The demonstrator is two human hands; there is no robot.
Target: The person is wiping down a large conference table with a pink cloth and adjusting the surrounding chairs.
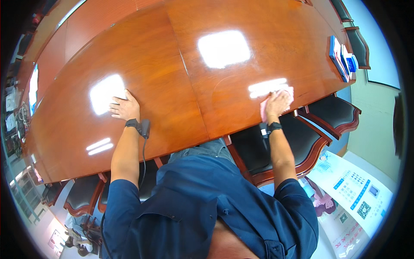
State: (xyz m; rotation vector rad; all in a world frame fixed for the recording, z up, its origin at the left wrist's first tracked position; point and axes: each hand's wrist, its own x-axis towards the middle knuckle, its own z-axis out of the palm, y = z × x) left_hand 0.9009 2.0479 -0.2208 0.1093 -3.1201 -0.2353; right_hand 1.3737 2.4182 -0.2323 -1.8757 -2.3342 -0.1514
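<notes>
A polished wooden conference table (155,71) spreads before me, its glossy top reflecting ceiling lights. My left hand (125,106) rests on it with the fingers spread and nothing held. Over to the right, my right hand (278,103) presses a pink cloth (289,92) against the tabletop close to the near edge. The palm hides much of the cloth. Each wrist wears a black strap with a small black device; a cable runs from the left device (145,128). A thin seam crosses the table between my hands.
Dark-padded wooden chairs (281,142) line the near edge on both sides of me. A blue folder (338,60) with papers and small items sits at the table's right end. Printed posters (352,184) stand behind me at right. Other chairs (357,48) stand beyond the right end.
</notes>
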